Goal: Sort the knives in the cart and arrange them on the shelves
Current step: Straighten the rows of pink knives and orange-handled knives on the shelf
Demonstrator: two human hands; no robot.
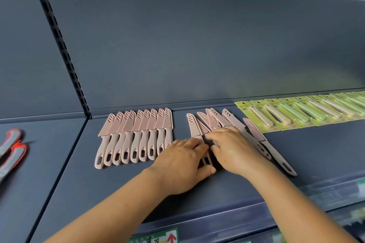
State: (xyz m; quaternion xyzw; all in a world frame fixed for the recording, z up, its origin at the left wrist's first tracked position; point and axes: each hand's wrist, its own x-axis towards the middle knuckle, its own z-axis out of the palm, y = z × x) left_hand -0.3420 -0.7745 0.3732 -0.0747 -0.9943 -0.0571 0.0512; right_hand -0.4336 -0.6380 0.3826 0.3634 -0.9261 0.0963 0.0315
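1. Both hands rest on my loose cluster of pale pink plastic knives with slotted blade sheaths; the left hand lies flat, fingers straight, on 1 handle.
2. My right hand lies just beside it, fingers spread over the handles; I cannot tell whether it grips any.
3. Further left on the dark grey metal shelf, I see the neat row of pink sheathed knives.
4. Yellow-green carded packs holding cream and green knives line the right.
5. Red-and-grey handled tools lie far left.
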